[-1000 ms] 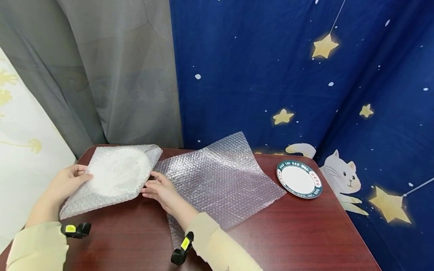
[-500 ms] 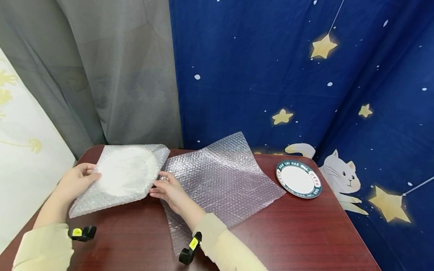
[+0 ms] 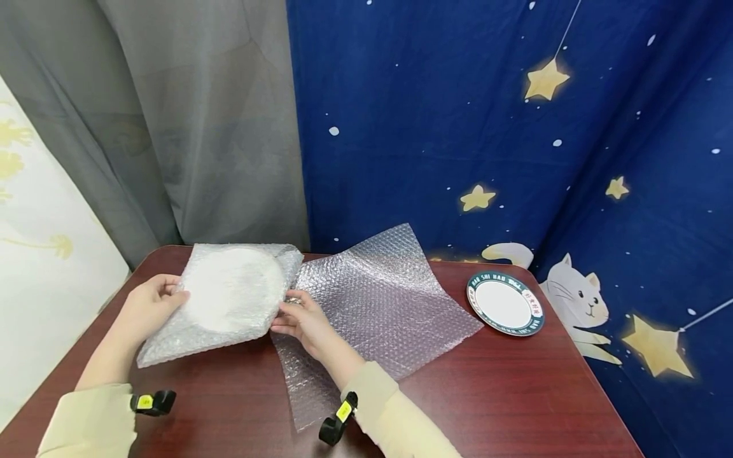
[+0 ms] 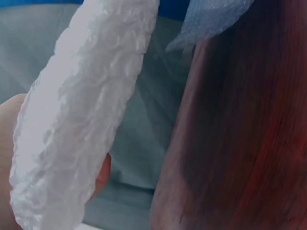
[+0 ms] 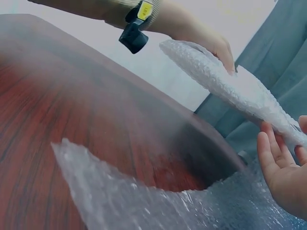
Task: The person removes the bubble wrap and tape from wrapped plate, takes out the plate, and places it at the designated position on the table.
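Note:
A round white plate wrapped in bubble wrap (image 3: 235, 289) is held tilted above the far left part of the table. My left hand (image 3: 150, 308) grips its left edge, thumb on top and fingers underneath. At the opposite edge, my right hand (image 3: 309, 327) holds the bundle between thumb and fingers, with several fingers (image 5: 276, 151) under it in the right wrist view. The thick bubbly side of the wrapped plate (image 4: 86, 105) fills much of the left wrist view and hides most of the left fingers.
A loose sheet of bubble wrap (image 3: 378, 299) lies across the middle of the red-brown table (image 3: 487, 388), partly beneath my right hand. To its right is a white plate with a dark green lettered rim (image 3: 536, 321). Grey and blue curtains (image 3: 401, 127) hang behind the table.
Both hands have carried the wrapped plate steadily to the right, keeping the same grip. The loose sheet's left part has shifted slightly; the green-rimmed plate stays put.

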### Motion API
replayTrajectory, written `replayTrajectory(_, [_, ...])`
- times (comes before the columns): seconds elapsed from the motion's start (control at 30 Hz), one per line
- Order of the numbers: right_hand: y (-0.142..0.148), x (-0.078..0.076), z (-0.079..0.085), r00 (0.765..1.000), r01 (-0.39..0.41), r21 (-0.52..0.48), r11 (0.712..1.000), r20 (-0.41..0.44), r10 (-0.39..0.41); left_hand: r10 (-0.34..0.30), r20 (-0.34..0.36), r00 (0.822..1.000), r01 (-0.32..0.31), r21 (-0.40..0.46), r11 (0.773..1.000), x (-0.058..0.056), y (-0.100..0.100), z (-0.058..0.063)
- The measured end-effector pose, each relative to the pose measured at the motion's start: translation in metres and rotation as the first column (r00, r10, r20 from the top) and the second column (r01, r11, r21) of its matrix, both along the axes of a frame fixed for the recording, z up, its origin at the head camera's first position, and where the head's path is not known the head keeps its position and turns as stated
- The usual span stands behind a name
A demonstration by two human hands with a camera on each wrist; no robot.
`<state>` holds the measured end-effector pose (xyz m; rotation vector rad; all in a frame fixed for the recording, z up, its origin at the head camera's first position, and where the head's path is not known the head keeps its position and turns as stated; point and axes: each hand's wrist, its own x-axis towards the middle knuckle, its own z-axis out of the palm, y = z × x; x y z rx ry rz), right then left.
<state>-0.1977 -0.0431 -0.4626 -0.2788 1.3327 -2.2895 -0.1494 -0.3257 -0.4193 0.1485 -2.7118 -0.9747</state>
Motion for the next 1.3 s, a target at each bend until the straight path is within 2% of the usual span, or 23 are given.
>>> replayTrajectory(0.37, [0.021,-0.002,0.0,1.0,0.009,0.018,1.0,-0.007,-0.009,-0.021,-0.068,0.997,0.023,0.029,0.999,0.001,0.024,0.004])
replayTrajectory(0.63, [0.035,-0.001,-0.001,1.0,0.012,0.051,0.999,0.003,-0.012,-0.025,-0.07,0.997,0.028,0.043,0.999,0.004,0.039,0.005])
replayTrajectory(1.03, [0.059,-0.004,0.0,0.998,0.014,0.103,0.995,-0.059,-0.008,-0.069,-0.088,0.994,0.077,0.08,0.994,0.003,0.064,0.005])
replayTrajectory(1.3, [0.075,-0.006,0.0,0.997,0.023,0.144,0.989,-0.082,-0.012,-0.076,-0.086,0.993,0.084,0.094,0.992,0.001,0.08,0.001])
